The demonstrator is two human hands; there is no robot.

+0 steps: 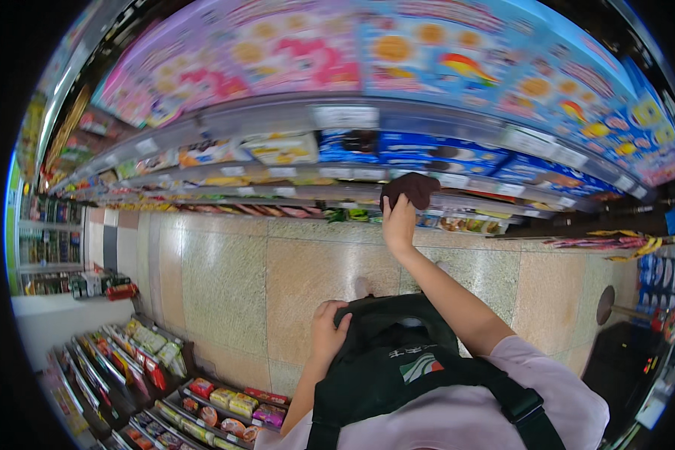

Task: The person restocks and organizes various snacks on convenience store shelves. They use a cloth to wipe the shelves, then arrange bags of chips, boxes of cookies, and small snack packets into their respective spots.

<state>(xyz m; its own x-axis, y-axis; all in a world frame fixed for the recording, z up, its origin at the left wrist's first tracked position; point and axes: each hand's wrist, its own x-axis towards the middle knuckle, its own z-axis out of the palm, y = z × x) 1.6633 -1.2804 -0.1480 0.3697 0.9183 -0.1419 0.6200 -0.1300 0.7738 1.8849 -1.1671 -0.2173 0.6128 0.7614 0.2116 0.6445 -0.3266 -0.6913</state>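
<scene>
A crumpled dark brown cloth [413,188] is in my right hand [399,225], held up against the front edge of a shelf. Price tags line that shelf edge [337,173] on both sides of the cloth, and blue snack packets [444,152] stand just above it. My left hand [329,326] rests low at the side of the dark green apron [394,360], its fingers bent around the apron's edge. Nothing else shows in the left hand, though its palm side is partly hidden.
Pink and blue cartoon-printed boxes [315,56] fill the upper shelf. Tiled floor [219,270] lies below. Snack racks [225,405] stand at lower left, with a white counter end [73,315] above them. A black box-shaped object [624,360] is at the right.
</scene>
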